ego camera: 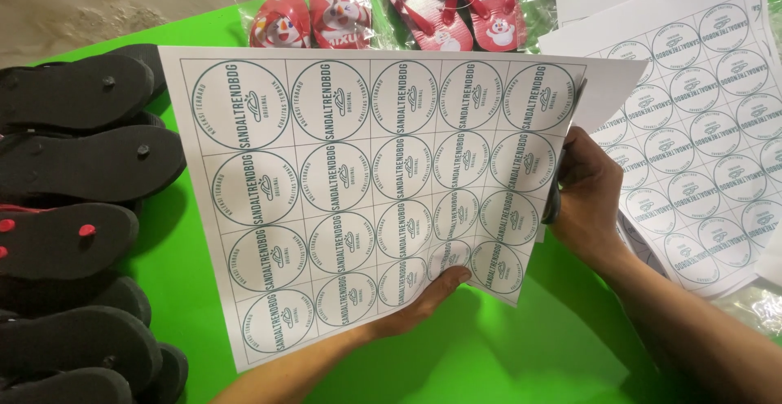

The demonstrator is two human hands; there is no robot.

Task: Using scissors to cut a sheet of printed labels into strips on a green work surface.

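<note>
Left hand: fingers pinched on the sticker sheet's lower edge, at 6 o'clock.
Right hand: clamped on the sheet's right edge, at 3 o'clock; fingertips hidden behind.
Sticker sheet: white glossy paper, gridded round labels, held tilted above the green table.
Sandals: black matte foam soles, stacked at 9 o'clock, cut off.
Sheet stack: at 2 o'clock, partly covered.

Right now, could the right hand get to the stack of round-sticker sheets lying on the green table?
Probably yes. The right hand is beside the stack of white sticker sheets, nothing between them, but its grip is on the edge of the white sticker sheet held up by both hands.
</note>
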